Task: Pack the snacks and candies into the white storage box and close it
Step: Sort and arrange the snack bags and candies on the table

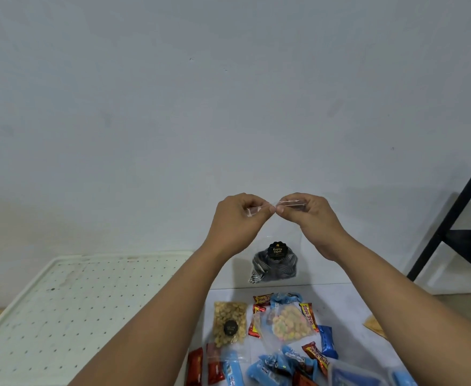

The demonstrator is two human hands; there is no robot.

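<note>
Both hands are raised in front of the pale wall, holding a clear plastic bag by its top edge. The left hand (237,215) has its fingers curled and pinches the left part of the bag's seal strip between thumb and fingertips; the right hand (309,213) does the same on the right part, so the two thumbs nearly meet in the middle. The clear bag (274,260) hangs down from that grip, well above the table, with dark striped snacks gathered at its bottom and a round black label on its front.

On the table (348,302) below, to the right of the left forearm, lie the other snacks. A small bag of pale nuts (230,323) with a black sticker sits nearest the forearm. Just right of it is a clear bag of pastel-coloured puffs (291,323), resting partly on red candy bars (308,316). Nearer the person lie several blue wrapped packs (327,341) and more red wrappers (195,366), some overlapping.

At the left, a white perforated panel (75,307) with raised edges lies flat; it may be the storage box's lid, though the view does not settle that. A black frame (451,218) stands at the far right.
</note>
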